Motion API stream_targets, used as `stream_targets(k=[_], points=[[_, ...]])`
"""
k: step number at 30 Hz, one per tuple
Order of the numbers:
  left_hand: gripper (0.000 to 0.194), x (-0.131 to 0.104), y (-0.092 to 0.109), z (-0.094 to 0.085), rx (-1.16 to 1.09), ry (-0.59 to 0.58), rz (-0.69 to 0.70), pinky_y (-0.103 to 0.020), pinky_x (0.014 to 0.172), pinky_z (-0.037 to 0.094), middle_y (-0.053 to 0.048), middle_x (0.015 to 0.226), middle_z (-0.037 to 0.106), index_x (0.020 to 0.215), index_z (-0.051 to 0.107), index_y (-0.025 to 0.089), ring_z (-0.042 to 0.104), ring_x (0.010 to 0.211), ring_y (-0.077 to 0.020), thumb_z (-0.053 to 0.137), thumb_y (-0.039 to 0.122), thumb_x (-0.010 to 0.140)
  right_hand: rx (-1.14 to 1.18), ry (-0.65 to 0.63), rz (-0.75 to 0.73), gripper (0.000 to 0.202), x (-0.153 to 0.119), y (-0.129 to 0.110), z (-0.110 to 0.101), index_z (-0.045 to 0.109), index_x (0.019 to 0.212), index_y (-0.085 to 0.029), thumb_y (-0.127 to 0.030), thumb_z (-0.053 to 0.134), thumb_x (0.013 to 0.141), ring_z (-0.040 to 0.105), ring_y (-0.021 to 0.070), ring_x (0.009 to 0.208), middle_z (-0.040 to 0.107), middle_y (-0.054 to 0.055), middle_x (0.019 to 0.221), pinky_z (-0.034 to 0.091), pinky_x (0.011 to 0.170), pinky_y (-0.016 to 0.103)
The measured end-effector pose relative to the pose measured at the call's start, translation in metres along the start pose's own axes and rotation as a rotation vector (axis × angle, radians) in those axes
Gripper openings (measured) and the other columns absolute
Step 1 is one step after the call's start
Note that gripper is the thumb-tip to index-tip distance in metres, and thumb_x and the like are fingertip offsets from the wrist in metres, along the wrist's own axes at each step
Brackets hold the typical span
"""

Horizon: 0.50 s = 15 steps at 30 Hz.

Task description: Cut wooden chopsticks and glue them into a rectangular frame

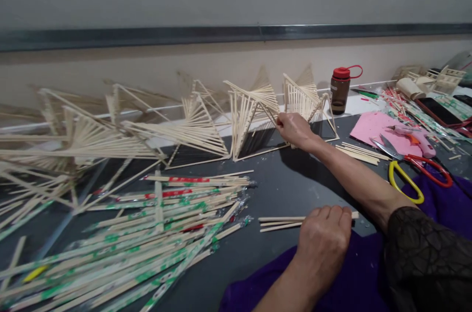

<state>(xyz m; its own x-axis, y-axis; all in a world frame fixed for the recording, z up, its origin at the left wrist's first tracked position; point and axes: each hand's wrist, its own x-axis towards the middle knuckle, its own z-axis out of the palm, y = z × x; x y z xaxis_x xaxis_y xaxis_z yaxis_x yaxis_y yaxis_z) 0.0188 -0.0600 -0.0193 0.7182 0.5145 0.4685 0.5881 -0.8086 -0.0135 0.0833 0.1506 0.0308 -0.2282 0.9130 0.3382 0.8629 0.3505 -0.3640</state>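
Note:
My right hand (296, 130) reaches forward with its fingers closed at the lower corner of a fan-shaped chopstick model (254, 105). The model is built of pale wooden chopsticks set in twisting rows and stands near the wall. Just right of this hand is another twisted chopstick model (301, 95). Nearer to me, my left hand (326, 235) is curled over a few loose chopsticks (282, 219) on the dark table, and their ends stick out on both sides. The fingertips of both hands are partly hidden.
More chopstick models (199, 130) line the wall at left. Wrapped chopsticks (147, 238) cover the front left. To the right are loose sticks (359, 153), a brown bottle (339, 90), scissors (405, 169), pink sheet (370, 126), glue gun (413, 135), phone (438, 110) and purple cloth (363, 265).

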Motion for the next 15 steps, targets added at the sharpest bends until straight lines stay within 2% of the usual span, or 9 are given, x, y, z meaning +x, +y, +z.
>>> stream_targets(k=[5,8,12,15], points=[[0.014,0.0,0.0,0.0,0.018,0.012,-0.001,-0.03,0.056,0.043,-0.002,0.07,0.064,0.095,0.061,0.015,0.06,0.061,-0.0173,0.049,0.011,0.09,-0.009,-0.019,0.009,0.029,-0.002,-0.002,-0.001,0.072,0.097,-0.016,-0.018,0.044,0.089,0.066,0.0204,0.087,0.074,0.011,0.096,0.042,0.068,0.026],[0.014,0.0,0.0,-0.001,0.012,0.009,-0.004,-0.03,0.056,0.044,-0.002,0.071,0.065,0.096,0.061,0.015,0.06,0.061,-0.0174,0.05,0.012,0.09,0.029,0.008,-0.001,0.027,0.0,-0.002,-0.01,0.072,0.096,-0.015,-0.017,0.047,0.086,0.065,0.0198,0.087,0.074,0.01,0.095,0.041,0.067,0.025],[0.011,0.001,0.002,-0.003,0.001,-0.013,-0.006,-0.031,0.055,0.045,-0.002,0.072,0.064,0.092,0.06,0.015,0.06,0.062,-0.0181,0.051,0.011,0.088,0.168,0.058,-0.036,0.02,0.0,-0.004,-0.037,0.071,0.085,-0.013,-0.013,0.052,0.08,0.063,0.0156,0.079,0.071,0.006,0.081,0.04,0.067,0.023],[0.009,0.001,0.004,-0.003,0.004,-0.003,-0.019,-0.031,0.054,0.046,-0.001,0.071,0.064,0.088,0.06,0.016,0.06,0.061,-0.0181,0.053,0.01,0.087,0.254,-0.033,-0.071,0.015,-0.007,-0.006,-0.062,0.068,0.08,-0.01,-0.011,0.053,0.078,0.061,0.0129,0.069,0.064,0.002,0.065,0.038,0.064,0.022]])
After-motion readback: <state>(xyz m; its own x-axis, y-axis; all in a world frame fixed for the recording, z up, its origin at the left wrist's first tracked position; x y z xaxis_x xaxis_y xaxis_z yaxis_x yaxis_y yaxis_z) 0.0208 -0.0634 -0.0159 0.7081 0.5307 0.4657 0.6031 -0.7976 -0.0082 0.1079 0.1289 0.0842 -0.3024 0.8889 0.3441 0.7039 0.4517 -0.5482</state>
